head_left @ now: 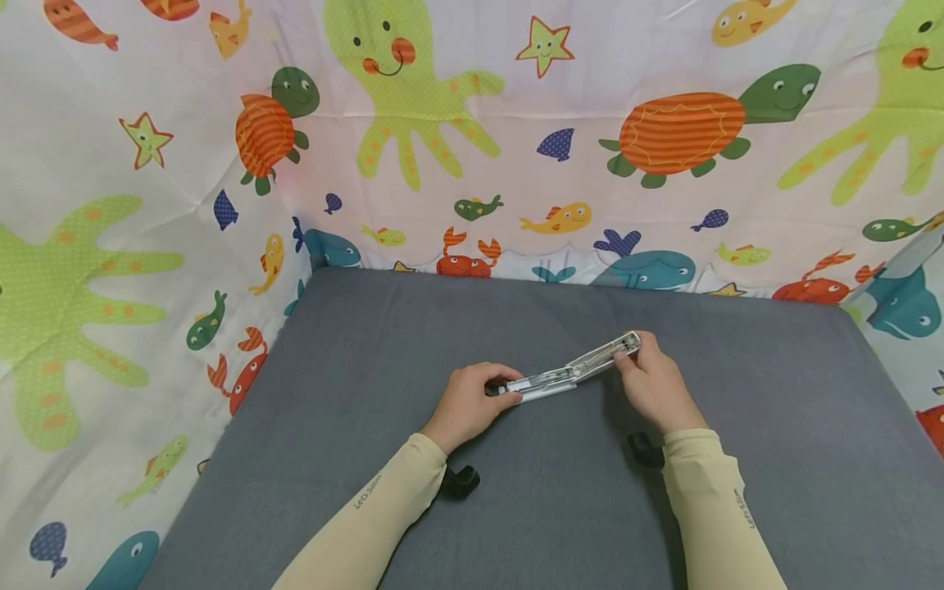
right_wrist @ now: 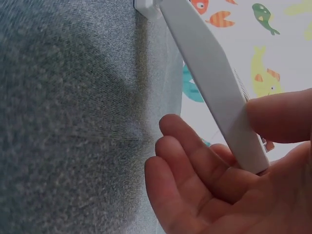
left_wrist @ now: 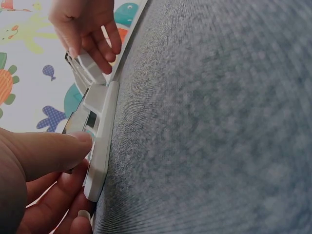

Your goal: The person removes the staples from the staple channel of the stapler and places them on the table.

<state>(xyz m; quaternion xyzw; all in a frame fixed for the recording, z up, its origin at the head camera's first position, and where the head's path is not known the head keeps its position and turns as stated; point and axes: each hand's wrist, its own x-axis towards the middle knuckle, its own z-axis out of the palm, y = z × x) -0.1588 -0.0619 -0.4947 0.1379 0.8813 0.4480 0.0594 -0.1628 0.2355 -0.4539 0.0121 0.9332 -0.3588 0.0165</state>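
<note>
A white stapler (head_left: 542, 383) lies spread open over the grey tabletop, its metal inner track facing up. My left hand (head_left: 470, 401) grips the base end, thumb on top and fingers at the side, in the left wrist view too, where the base (left_wrist: 102, 146) is close to the cloth. At the other end my right hand (head_left: 658, 385) pinches the top arm (head_left: 608, 354) between thumb and fingers, holding it tilted up off the table. In the right wrist view the arm's smooth white cover (right_wrist: 214, 73) runs past the thumb, and the other fingers (right_wrist: 168, 180) hang loosely curled.
Grey cloth (head_left: 332, 508) covers the table. White curtains printed with sea animals (head_left: 450, 90) stand along the back and left edges. Black wrist-camera mounts (head_left: 460, 482) sit below both wrists, near the table surface.
</note>
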